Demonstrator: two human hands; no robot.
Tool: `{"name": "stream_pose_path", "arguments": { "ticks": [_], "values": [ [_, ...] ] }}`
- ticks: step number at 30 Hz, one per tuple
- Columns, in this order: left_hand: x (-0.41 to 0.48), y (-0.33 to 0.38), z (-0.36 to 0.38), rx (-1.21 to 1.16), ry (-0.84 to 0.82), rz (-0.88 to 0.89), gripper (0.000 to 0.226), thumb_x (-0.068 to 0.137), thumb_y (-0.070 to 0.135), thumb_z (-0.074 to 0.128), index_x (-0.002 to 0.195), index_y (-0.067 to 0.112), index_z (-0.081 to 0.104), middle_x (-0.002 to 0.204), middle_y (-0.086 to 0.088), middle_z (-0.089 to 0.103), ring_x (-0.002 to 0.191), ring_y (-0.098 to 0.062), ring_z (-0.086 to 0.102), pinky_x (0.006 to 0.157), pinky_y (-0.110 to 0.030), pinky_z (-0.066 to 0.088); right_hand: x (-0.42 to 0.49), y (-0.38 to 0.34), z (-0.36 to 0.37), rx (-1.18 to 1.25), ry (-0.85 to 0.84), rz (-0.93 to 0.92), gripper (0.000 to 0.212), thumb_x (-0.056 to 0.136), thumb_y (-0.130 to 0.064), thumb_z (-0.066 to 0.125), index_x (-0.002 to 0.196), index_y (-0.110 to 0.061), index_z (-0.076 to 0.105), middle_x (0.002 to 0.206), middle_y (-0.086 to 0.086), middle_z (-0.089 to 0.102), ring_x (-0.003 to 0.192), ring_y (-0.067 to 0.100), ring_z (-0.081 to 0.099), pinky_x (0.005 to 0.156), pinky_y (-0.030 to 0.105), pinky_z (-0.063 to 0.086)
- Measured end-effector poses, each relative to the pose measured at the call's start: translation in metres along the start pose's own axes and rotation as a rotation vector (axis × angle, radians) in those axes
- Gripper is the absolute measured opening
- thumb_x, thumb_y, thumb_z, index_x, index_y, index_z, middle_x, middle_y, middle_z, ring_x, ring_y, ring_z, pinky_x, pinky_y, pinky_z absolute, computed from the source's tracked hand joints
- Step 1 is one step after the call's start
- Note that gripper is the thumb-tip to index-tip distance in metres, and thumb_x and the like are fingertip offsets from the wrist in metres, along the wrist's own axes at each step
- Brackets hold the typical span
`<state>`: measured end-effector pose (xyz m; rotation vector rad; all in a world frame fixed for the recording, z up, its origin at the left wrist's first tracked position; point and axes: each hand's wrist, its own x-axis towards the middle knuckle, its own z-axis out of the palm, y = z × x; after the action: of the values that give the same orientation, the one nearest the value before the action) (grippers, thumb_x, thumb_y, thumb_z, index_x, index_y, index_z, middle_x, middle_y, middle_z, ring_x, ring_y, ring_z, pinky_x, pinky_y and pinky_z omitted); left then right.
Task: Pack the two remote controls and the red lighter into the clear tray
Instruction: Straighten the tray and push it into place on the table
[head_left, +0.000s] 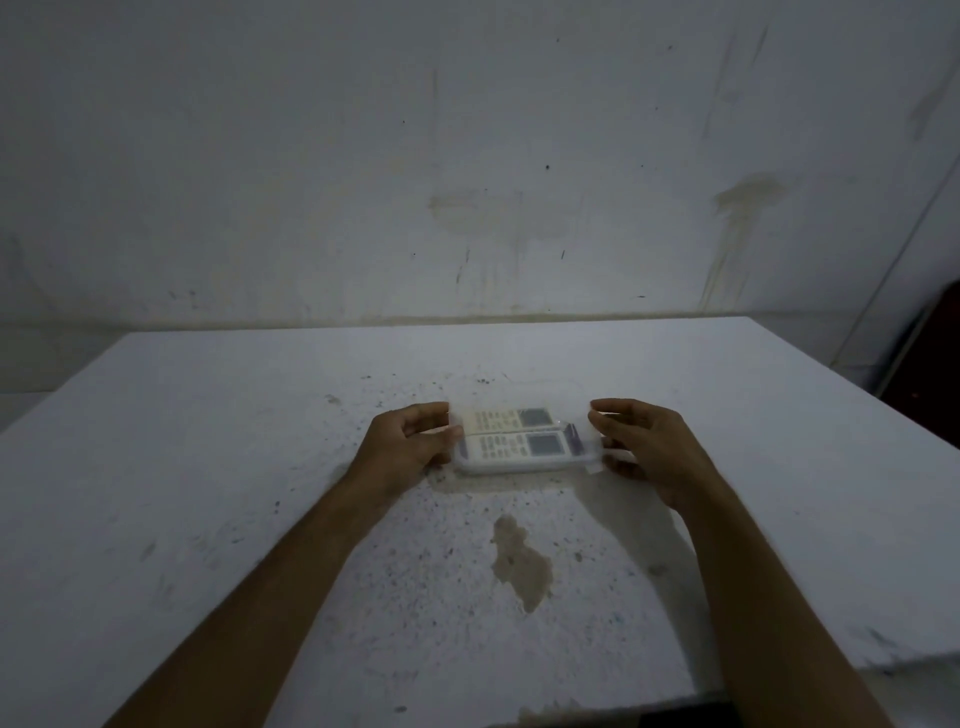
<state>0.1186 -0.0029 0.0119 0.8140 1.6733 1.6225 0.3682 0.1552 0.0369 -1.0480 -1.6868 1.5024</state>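
Note:
A clear tray (524, 467) rests on the white table, a little past its middle. Two white remote controls lie in it side by side, long sides touching, screens to the right: the far remote (506, 417) and the near remote (514, 447). My left hand (410, 441) grips the tray's left end, thumb on the rim. At the right end, my right hand (644, 441) holds a flap of clear plastic. I see no red lighter; it may be hidden.
The white table (208, 467) is speckled with dark spots and has a brown stain (522, 564) in front of the tray. A stained white wall (467, 156) rises behind the far edge. The table's right edge drops off near a dark object (935, 332).

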Motion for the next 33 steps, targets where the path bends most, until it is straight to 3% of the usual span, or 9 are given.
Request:
{"name": "stream_pose_path", "arguments": {
  "ticks": [4, 13, 17, 21, 24, 26, 28, 30, 33],
  "values": [
    [0.001, 0.000, 0.002, 0.054, 0.033, 0.012, 0.042, 0.092, 0.011, 0.073, 0.133, 0.008, 0.065, 0.106, -0.007, 0.076, 0.074, -0.019, 0.073, 0.069, -0.029, 0.062, 0.001, 0.001, 0.007, -0.030, 0.006, -0.006, 0.025, 0.091, -0.020, 0.072, 0.113, -0.009, 0.073, 0.102, 0.005, 0.072, 0.089, 0.020, 0.068, 0.057, 0.018, 0.058],
    [0.002, 0.010, 0.009, 0.092, 0.040, -0.035, 0.039, 0.091, 0.011, 0.074, 0.130, 0.006, 0.067, 0.103, -0.007, 0.074, 0.072, -0.022, 0.070, 0.066, -0.030, 0.064, 0.008, 0.006, 0.004, -0.055, 0.082, 0.006, 0.025, 0.090, -0.014, 0.073, 0.113, -0.004, 0.074, 0.098, 0.011, 0.074, 0.084, 0.026, 0.071, 0.062, 0.025, 0.062],
    [0.003, 0.012, 0.007, 0.058, 0.028, -0.081, 0.044, 0.087, 0.008, 0.078, 0.129, 0.004, 0.066, 0.112, -0.011, 0.073, 0.084, -0.023, 0.075, 0.069, -0.028, 0.063, 0.008, 0.006, 0.006, -0.067, 0.099, -0.006, 0.024, 0.091, -0.014, 0.072, 0.113, -0.006, 0.075, 0.096, 0.010, 0.074, 0.079, 0.023, 0.071, 0.062, 0.025, 0.062],
    [0.008, 0.023, 0.006, 0.047, -0.037, -0.139, 0.052, 0.086, 0.003, 0.078, 0.135, 0.009, 0.062, 0.107, -0.010, 0.075, 0.086, -0.022, 0.077, 0.073, -0.033, 0.064, 0.007, 0.007, 0.008, -0.057, 0.101, 0.018, 0.024, 0.091, -0.014, 0.072, 0.114, -0.005, 0.075, 0.098, 0.013, 0.074, 0.078, 0.026, 0.071, 0.061, 0.026, 0.062],
    [0.013, 0.032, 0.010, 0.422, -0.053, -0.023, 0.059, 0.088, 0.005, 0.074, 0.143, 0.014, 0.056, 0.135, -0.011, 0.061, 0.114, -0.027, 0.067, 0.096, -0.036, 0.057, 0.005, 0.004, 0.009, -0.018, 0.105, 0.046, 0.022, 0.091, -0.012, 0.072, 0.112, -0.005, 0.075, 0.102, 0.019, 0.074, 0.080, 0.029, 0.070, 0.056, 0.024, 0.060],
    [0.014, 0.037, 0.018, 0.766, -0.066, 0.200, 0.069, 0.089, 0.006, 0.071, 0.152, 0.015, 0.044, 0.157, -0.009, 0.038, 0.142, -0.027, 0.043, 0.112, -0.033, 0.039, 0.003, 0.002, 0.010, 0.004, 0.105, 0.069, 0.020, 0.091, -0.011, 0.071, 0.110, -0.005, 0.075, 0.102, 0.022, 0.073, 0.080, 0.030, 0.069, 0.054, 0.025, 0.060],
    [0.014, 0.038, 0.028, 0.879, -0.179, 0.284, 0.067, 0.096, 0.015, 0.063, 0.157, 0.014, 0.034, 0.165, -0.006, 0.026, 0.151, -0.024, 0.028, 0.119, -0.031, 0.026, 0.004, 0.002, 0.011, 0.017, 0.099, 0.088, 0.018, 0.092, -0.011, 0.071, 0.109, -0.005, 0.074, 0.103, 0.023, 0.072, 0.079, 0.029, 0.069, 0.057, 0.028, 0.062],
    [0.015, 0.030, 0.036, 0.933, -0.274, 0.239, 0.068, 0.103, 0.040, 0.051, 0.160, 0.012, 0.026, 0.168, -0.005, 0.021, 0.154, -0.021, 0.020, 0.122, -0.033, 0.018, 0.005, 0.002, 0.011, 0.020, 0.098, 0.097, 0.019, 0.092, -0.012, 0.071, 0.110, -0.007, 0.074, 0.102, 0.021, 0.072, 0.079, 0.029, 0.070, 0.062, 0.033, 0.064],
    [0.015, 0.013, 0.045, 1.036, -0.270, 0.292, 0.096, 0.090, 0.075, 0.039, 0.162, 0.014, 0.017, 0.171, -0.002, 0.011, 0.156, -0.017, 0.007, 0.126, -0.042, 0.012, 0.004, 0.002, 0.012, 0.006, 0.091, 0.087, 0.022, 0.094, -0.012, 0.068, 0.115, -0.009, 0.073, 0.098, 0.016, 0.072, 0.083, 0.030, 0.070, 0.058, 0.030, 0.063]
  ]
}}
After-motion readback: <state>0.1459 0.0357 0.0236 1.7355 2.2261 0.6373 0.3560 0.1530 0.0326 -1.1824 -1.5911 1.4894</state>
